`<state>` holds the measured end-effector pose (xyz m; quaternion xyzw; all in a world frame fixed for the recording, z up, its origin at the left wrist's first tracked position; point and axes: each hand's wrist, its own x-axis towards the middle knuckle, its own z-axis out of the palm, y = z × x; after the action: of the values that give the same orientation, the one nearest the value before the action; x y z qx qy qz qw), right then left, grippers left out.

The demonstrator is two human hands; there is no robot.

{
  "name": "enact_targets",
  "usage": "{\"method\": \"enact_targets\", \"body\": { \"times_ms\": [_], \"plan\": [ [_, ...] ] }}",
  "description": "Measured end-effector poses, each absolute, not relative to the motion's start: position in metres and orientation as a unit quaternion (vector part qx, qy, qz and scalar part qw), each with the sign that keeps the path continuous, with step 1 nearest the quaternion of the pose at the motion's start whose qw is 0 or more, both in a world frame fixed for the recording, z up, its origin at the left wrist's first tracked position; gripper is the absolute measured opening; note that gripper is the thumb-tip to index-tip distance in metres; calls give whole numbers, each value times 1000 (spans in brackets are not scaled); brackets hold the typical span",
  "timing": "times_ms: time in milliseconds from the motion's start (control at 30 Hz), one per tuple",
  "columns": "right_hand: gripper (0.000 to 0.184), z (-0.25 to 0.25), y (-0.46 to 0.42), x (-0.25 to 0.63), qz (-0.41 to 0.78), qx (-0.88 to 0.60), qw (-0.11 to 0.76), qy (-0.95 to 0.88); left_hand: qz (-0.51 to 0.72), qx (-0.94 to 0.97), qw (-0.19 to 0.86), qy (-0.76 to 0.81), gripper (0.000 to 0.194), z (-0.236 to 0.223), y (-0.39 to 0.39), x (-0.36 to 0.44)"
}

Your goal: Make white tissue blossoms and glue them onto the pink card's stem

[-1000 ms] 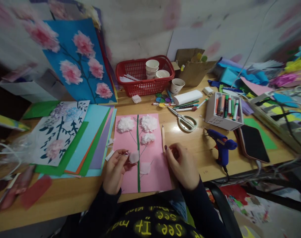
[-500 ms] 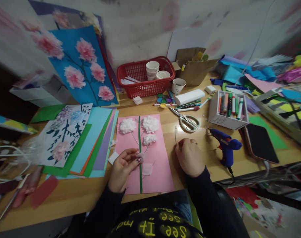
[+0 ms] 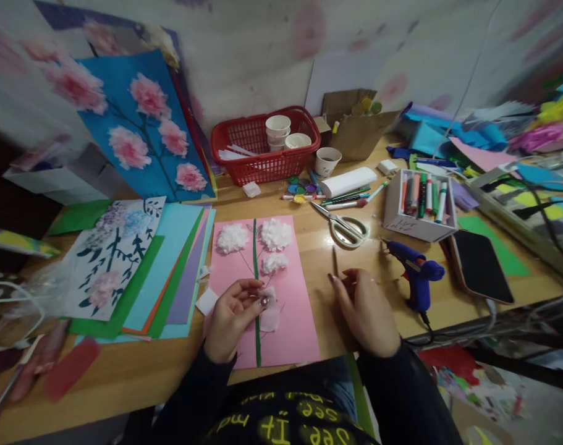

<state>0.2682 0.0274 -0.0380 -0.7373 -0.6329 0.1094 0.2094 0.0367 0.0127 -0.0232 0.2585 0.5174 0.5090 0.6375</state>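
Observation:
My left hand (image 3: 235, 315) is over the pink sheet (image 3: 302, 315), its thumb and fingertips pinching a small pale tissue paper square (image 3: 270, 295). Just below, another tissue square (image 3: 269, 321) lies on the sheet. The sheet bears a green stem (image 3: 257, 266) and white ruffled flowers, one at upper left (image 3: 232, 238), one at upper right (image 3: 276, 234) and a smaller one (image 3: 275, 264) beneath. Right of the sheet, my right hand (image 3: 369, 312) is closed around a thin dark stick (image 3: 335, 261) pointing away from me; its lower part is hidden by the hand.
Scissors (image 3: 348, 232) and a blue glue gun (image 3: 418, 272) lie beyond and right of my right hand. A marker box (image 3: 418, 219), a phone (image 3: 480, 266) and a red basket (image 3: 262, 164) stand farther off. Coloured paper sheets (image 3: 170, 266) are stacked left.
My right hand has shifted right and towards me with the stick, its thumb and fingers now spread more. The tissue square in my left hand shows more fully. The view has turned slightly.

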Motion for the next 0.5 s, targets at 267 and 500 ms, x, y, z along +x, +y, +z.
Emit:
{"method": "enact_targets", "body": {
  "times_ms": [267,500],
  "plan": [
    [17,-50,39,250,27,-770,169,-615,502,268,629,529,34,-23,14,36],
    [12,-32,27,262,128,-749,222,-611,501,249,647,518,38,-23,16,39]
  ]
}}
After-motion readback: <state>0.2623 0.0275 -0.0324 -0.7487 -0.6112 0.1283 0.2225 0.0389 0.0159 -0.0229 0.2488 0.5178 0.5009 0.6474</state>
